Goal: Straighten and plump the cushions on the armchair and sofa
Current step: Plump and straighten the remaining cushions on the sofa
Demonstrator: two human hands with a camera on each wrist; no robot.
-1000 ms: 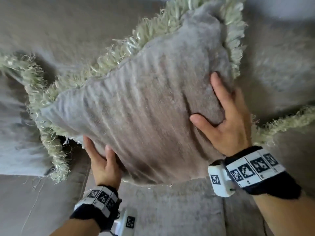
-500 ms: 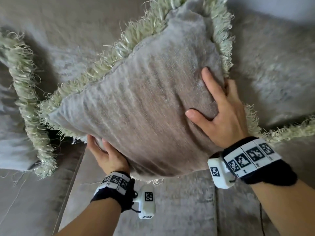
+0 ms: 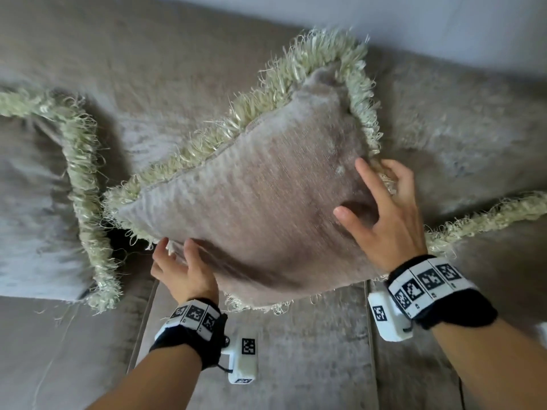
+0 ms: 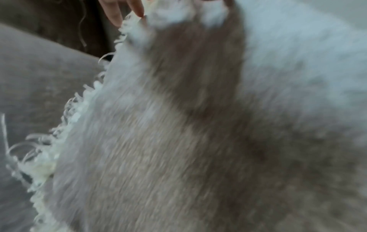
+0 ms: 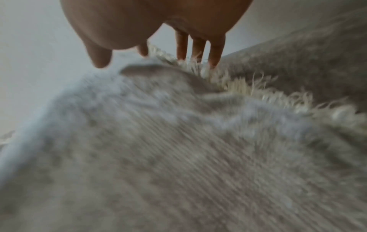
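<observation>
We have the grey fringed cushion point(image 3: 266, 208) between our hands, propped on one corner on the sofa point(image 3: 296, 350) seat and leaning toward the backrest. Our left hand point(image 3: 183, 270) lies at its lower left corner with fingers straight and relaxed, gripping nothing. Our right hand point(image 3: 384, 214) is spread wide over the right edge, thumb on the front face and fingers point(image 5: 215, 51) reaching into the fringe. Further left of our left hand sits a second fringed cushion point(image 3: 35, 196).
</observation>
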